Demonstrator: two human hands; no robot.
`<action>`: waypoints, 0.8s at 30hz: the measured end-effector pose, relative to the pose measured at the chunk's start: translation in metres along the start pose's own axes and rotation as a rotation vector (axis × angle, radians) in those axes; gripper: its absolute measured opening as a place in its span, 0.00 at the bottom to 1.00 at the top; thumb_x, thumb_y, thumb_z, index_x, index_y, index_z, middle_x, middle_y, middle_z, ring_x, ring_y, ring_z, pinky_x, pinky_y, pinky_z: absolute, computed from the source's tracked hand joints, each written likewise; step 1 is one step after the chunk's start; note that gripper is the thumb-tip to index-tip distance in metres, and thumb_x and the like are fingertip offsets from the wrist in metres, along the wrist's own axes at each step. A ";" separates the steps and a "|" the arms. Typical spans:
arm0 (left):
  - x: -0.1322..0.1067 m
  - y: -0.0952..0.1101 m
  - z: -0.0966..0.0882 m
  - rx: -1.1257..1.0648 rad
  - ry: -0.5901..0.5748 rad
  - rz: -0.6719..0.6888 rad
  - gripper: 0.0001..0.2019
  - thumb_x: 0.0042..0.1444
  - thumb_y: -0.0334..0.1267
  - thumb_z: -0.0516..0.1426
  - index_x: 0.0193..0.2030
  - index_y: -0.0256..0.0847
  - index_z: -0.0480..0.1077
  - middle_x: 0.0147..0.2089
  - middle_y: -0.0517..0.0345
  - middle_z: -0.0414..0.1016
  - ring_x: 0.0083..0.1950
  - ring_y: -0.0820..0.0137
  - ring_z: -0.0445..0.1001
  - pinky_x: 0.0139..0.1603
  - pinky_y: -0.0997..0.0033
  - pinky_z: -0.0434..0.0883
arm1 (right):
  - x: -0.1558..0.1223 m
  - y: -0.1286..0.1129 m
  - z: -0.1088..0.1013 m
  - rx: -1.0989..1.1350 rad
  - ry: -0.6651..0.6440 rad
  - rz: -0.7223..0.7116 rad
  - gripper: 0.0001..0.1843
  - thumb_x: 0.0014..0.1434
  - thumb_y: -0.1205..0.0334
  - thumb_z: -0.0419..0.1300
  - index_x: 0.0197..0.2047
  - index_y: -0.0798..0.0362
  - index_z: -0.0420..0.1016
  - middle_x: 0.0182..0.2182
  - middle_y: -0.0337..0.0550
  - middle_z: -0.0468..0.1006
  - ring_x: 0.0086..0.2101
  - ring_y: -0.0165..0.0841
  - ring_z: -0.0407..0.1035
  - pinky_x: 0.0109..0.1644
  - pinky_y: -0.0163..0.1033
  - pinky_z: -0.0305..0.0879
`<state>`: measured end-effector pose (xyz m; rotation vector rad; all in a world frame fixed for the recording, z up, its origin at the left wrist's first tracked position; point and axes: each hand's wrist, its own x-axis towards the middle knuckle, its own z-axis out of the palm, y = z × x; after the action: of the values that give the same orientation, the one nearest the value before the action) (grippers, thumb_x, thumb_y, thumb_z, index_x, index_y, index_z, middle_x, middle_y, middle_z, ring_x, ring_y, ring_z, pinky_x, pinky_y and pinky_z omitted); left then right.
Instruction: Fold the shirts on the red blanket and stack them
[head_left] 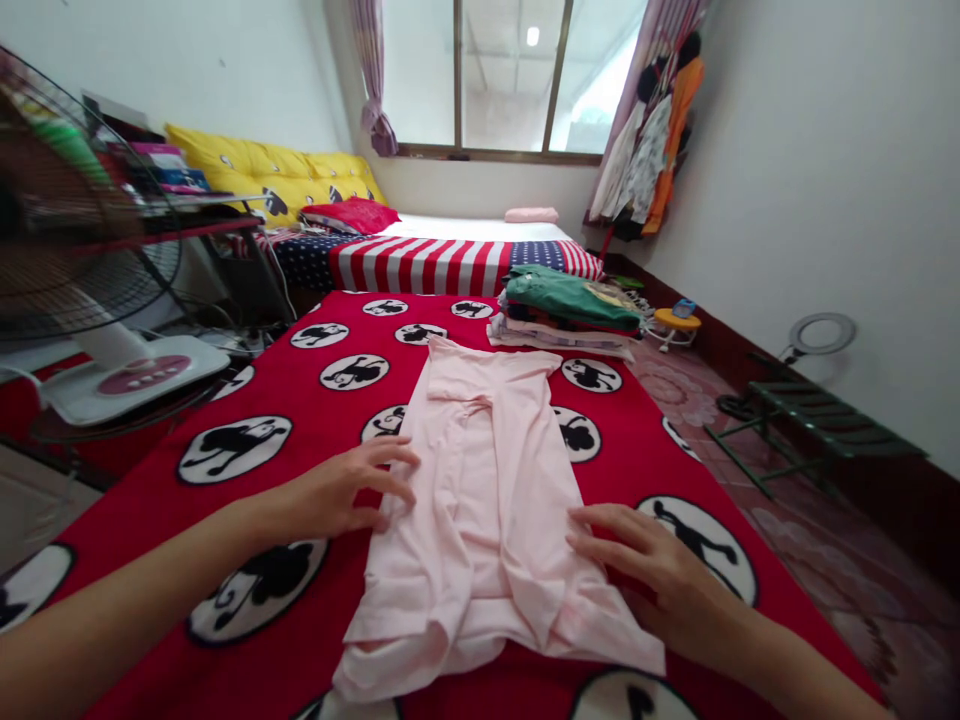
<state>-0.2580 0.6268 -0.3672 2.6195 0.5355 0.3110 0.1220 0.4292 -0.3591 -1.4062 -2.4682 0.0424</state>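
Observation:
A pale pink garment, seemingly a shirt, lies on the red blanket with its sides turned inward and loose wrinkles down its length. At its left edge is my left hand, fingers apart, the fingertips at the cloth. My right hand rests by the right edge with its fingers stretched out, the tips touching the fabric. Neither hand grips the cloth. Past the garment's far end, to the right, sits a stack of folded clothes with a green piece on top.
A fan stands at the left beside a desk. Behind the blanket is a bed with a striped cover. On the right floor are a green folding stool, a ring light and a small yellow stool.

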 end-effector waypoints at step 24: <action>-0.021 0.092 0.007 -0.377 0.123 0.218 0.20 0.67 0.46 0.43 0.42 0.42 0.74 0.37 0.50 0.78 0.42 0.66 0.75 0.52 0.66 0.68 | 0.039 -0.040 -0.038 0.358 -0.045 -0.083 0.21 0.58 0.55 0.61 0.55 0.43 0.71 0.49 0.44 0.78 0.50 0.37 0.72 0.63 0.44 0.58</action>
<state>-0.2455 0.5394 -0.3328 2.3003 0.2029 0.5846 0.0801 0.4369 -0.3059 -1.1606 -2.3982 0.4781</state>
